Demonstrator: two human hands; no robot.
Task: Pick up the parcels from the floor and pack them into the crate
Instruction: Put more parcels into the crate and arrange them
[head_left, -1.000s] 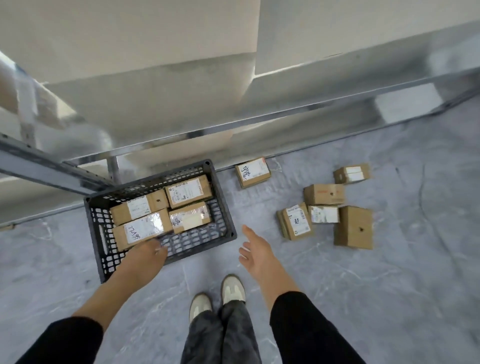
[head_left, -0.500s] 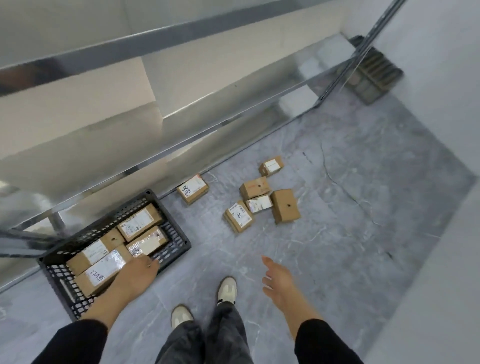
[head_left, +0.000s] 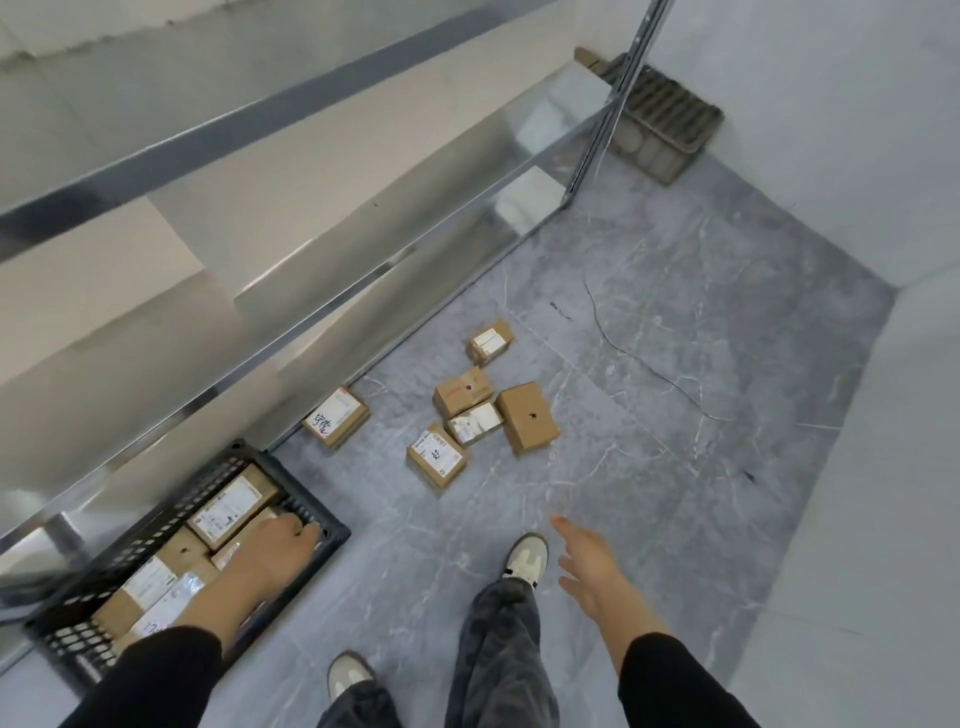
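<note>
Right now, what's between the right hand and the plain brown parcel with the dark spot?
Nothing. Head view shows only bare grey floor between the right hand and the plain brown parcel.

The left hand and forearm cover several parcels in the crate; whether its fingers grip anything cannot be told. Label print is too small to read.

Metal shelving, slatted corner bin

We count six parcels loose on the floor, at least four more in one black crate, one grey crate, two hands and two shoes.
</note>
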